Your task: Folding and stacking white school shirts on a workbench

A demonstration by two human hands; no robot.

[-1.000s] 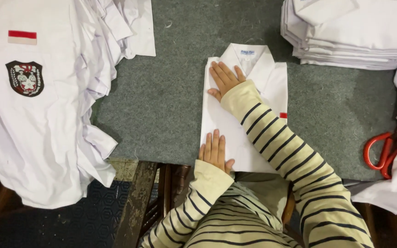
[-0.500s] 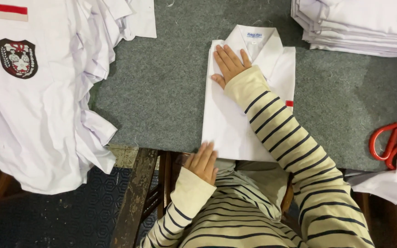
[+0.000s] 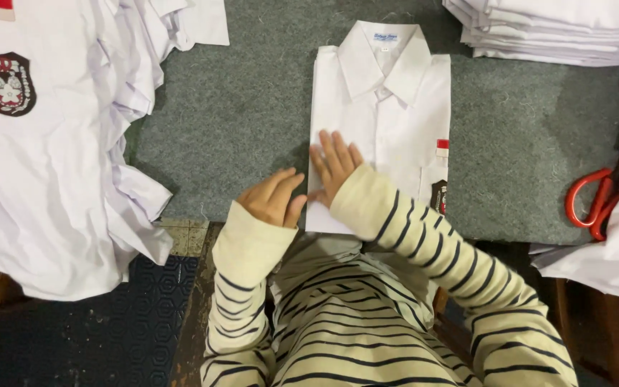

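Resting flat, right hand presses folded shirt; left hand curled beside.

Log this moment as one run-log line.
right hand: flat on folded white shirt | left hand: at shirt's lower-left edge | surface: grey felt table

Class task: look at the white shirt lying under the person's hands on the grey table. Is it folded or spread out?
Folded. The white shirt forms a neat rectangle, collar up, sleeves tucked out of sight; the right hand lies flat on it.
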